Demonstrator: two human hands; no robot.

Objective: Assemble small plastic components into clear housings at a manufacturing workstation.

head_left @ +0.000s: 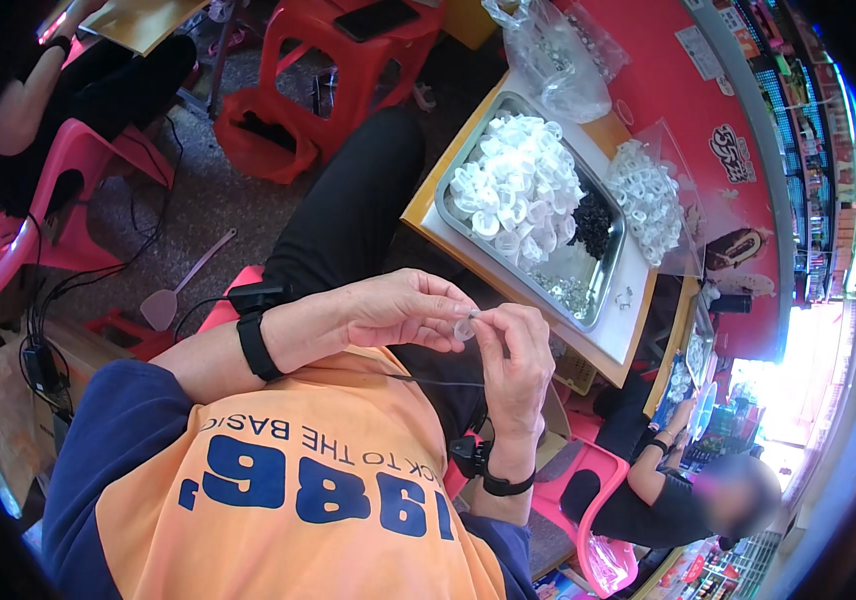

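Observation:
My left hand point(413, 308) pinches a small clear plastic cap-like piece point(464, 329) between thumb and fingers, in front of my chest. My right hand point(514, 352) meets it there, thumb and forefinger closed at the piece's upper edge. Something tiny and dark shows at those fingertips, too small to name. Beyond my hands, a metal tray point(453, 222) holds a heap of similar translucent plastic pieces point(518, 180). Small black parts point(593, 222) lie at the tray's right side, and tiny clear or silvery parts point(570, 292) at its near end.
The tray stands on a wooden-edged table point(428, 205). Clear bags of parts point(645, 195) lie beside and behind it. Red stools point(288, 130), a pink chair point(58, 200), cables and a pink fly swatter point(163, 305) are at left. Another person point(638, 490) sits at right.

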